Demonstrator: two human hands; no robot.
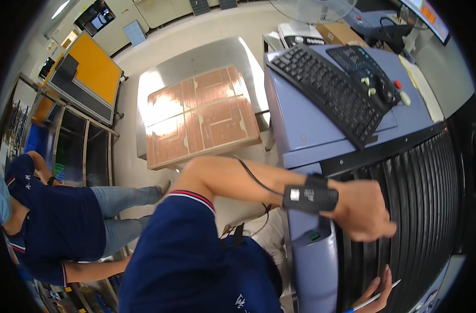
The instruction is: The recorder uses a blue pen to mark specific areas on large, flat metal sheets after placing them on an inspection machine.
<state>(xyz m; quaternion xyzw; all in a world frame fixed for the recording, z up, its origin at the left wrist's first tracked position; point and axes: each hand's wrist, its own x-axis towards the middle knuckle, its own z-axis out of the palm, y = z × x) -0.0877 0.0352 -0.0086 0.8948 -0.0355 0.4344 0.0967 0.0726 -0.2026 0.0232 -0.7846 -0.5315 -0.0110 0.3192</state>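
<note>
My left hand (pixel 362 211) is curled, back upward, over the black ribbed bellows cover (pixel 423 182) of a machine. Its fingers fold underneath, slightly blurred, so whatever they may hold is hidden. A black strapped device (pixel 311 199) with a cable sits on that wrist. At the lower edge, my right hand (pixel 377 293) grips a slim white pen (pixel 390 287) with a blue part near its lower end. Only the fingers of this hand show, close to the bellows.
Beyond my left arm, a black keyboard (pixel 332 91) lies on the blue-grey machine top (pixel 305 128), near a control panel with a red button (pixel 398 84). Copper-coloured panels (pixel 201 115) rest on a metal table (pixel 196 65). Another person (pixel 65 214) stands at left beside racks.
</note>
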